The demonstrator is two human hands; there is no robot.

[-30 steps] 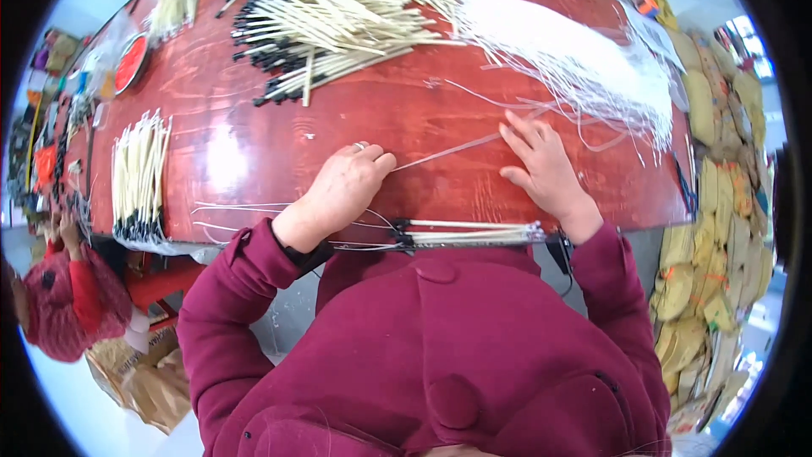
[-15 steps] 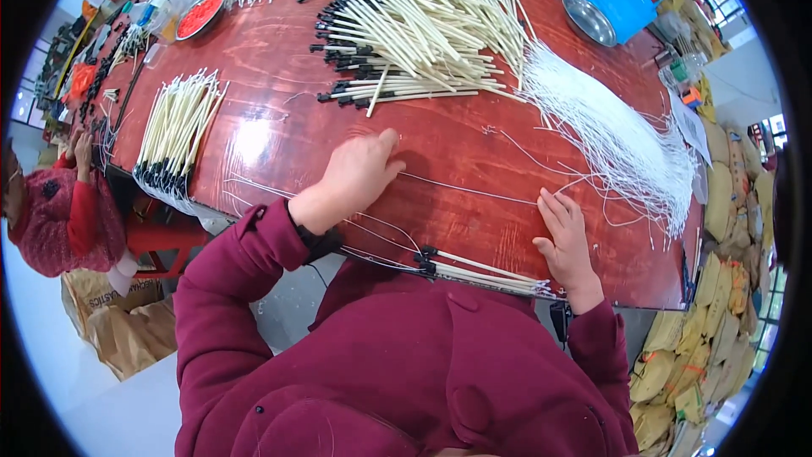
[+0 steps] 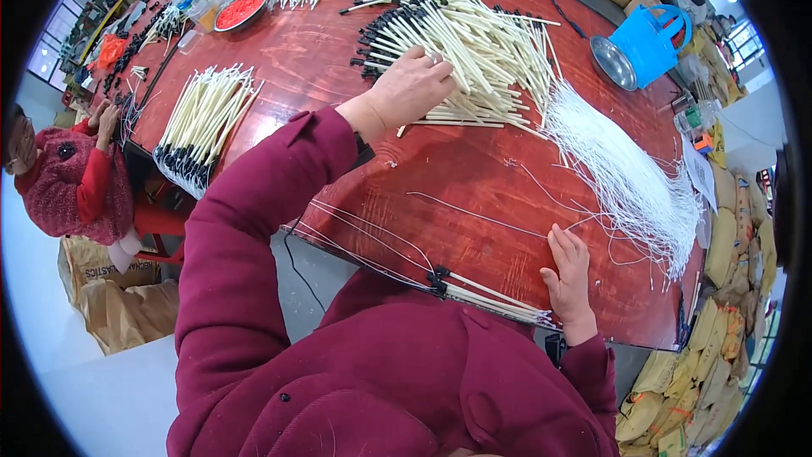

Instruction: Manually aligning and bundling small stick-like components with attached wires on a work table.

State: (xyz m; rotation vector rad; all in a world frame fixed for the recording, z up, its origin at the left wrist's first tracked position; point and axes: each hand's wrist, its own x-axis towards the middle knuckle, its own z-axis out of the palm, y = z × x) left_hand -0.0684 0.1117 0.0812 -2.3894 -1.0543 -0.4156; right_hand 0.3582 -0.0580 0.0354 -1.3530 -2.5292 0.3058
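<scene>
My left hand point(image 3: 410, 91) lies over the near left side of a pile of cream sticks with black ends point(image 3: 482, 51). Its fingers curl downward onto the pile, and whatever is under the fingertips stays hidden. To the right, my right hand point(image 3: 568, 275) rests low on the table, fingers pressed together on a thin white cord point(image 3: 478, 214), its thumb set apart. From those fingertips the cord stretches left to a loose end. A thick bundle of white cords point(image 3: 622, 156) fans out beyond that hand. Several corded sticks point(image 3: 495, 300) lie along the near edge.
Another sheaf of sticks point(image 3: 207, 123) lies on the left of the red table point(image 3: 313, 51). Farther back are a bowl of red bits point(image 3: 241, 10) and a blue watering can point(image 3: 647, 42). A person point(image 3: 72, 178) sits at the left; stacked sacks point(image 3: 677, 381) fill the right.
My left hand has let go of the white cord's left end and moved up and forward onto the stick pile. My right hand stays at the cord. The view has shifted slightly.
</scene>
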